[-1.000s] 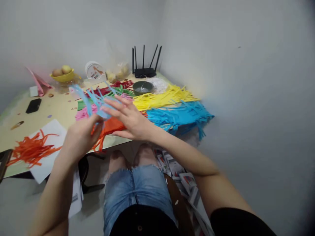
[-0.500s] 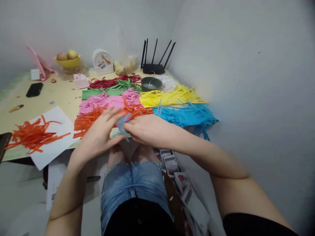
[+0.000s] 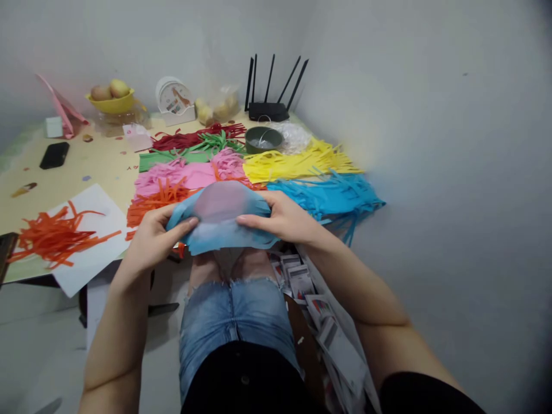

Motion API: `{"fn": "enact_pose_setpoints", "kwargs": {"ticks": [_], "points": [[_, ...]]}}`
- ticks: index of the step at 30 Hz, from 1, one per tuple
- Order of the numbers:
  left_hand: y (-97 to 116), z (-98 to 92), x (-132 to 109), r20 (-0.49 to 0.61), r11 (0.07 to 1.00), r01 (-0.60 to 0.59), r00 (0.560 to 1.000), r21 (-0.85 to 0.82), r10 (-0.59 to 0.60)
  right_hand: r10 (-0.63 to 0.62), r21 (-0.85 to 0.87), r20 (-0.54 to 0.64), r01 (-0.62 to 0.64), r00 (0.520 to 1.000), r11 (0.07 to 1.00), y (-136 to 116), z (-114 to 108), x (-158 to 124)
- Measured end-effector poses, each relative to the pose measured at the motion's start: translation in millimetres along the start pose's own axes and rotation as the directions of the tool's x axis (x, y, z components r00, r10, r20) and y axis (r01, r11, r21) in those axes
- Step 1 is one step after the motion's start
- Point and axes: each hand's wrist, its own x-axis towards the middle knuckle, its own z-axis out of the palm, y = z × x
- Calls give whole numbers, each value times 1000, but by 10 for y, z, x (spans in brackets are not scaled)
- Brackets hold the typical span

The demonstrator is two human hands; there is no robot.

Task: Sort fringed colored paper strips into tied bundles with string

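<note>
A thin light-blue sheet (image 3: 215, 237), slightly see-through with a pinkish patch in its middle, is spread between my two hands above my lap. My left hand (image 3: 161, 233) grips its left side, thumb on top. On the other side, my right hand (image 3: 280, 217) pinches the sheet between thumb and fingers. Orange fringed strips (image 3: 157, 202) lie just behind the sheet, partly covered by it. Blue fringed strips (image 3: 328, 195) are to the right, beyond my right hand. I cannot make out the sheet's exact material.
Pink (image 3: 185, 172), yellow (image 3: 302, 162), green and red fringed strips fill the table's middle. A dark round tin (image 3: 263, 140) and a black router (image 3: 268, 111) stand behind. Loose orange strips (image 3: 60, 236) rest on white paper at left. A wall borders the right.
The blue sheet, crumpled small between my hands before, is now opened out wide. My hands have moved apart, and my left hand has closed on the sheet's left side.
</note>
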Motion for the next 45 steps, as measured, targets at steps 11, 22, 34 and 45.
{"fn": "enact_pose_setpoints", "kwargs": {"ticks": [11, 22, 34, 45], "points": [[-80, 23, -84, -77, 936, -107, 993, -335, 86, -128, 266, -129, 159, 983, 951, 198, 125, -72], [74, -168, -205, 136, 954, -295, 948, 53, 286, -26, 482, -40, 42, 999, 875, 321, 75, -20], [41, -56, -189, 32, 893, -284, 956, 349, 291, -90, -52, -26, 88, 996, 995, 126, 19, -86], [143, 58, -69, 123, 926, -152, 986, 346, 116, 10, -69, 17, -9, 1000, 998, 57, 16, -115]]}}
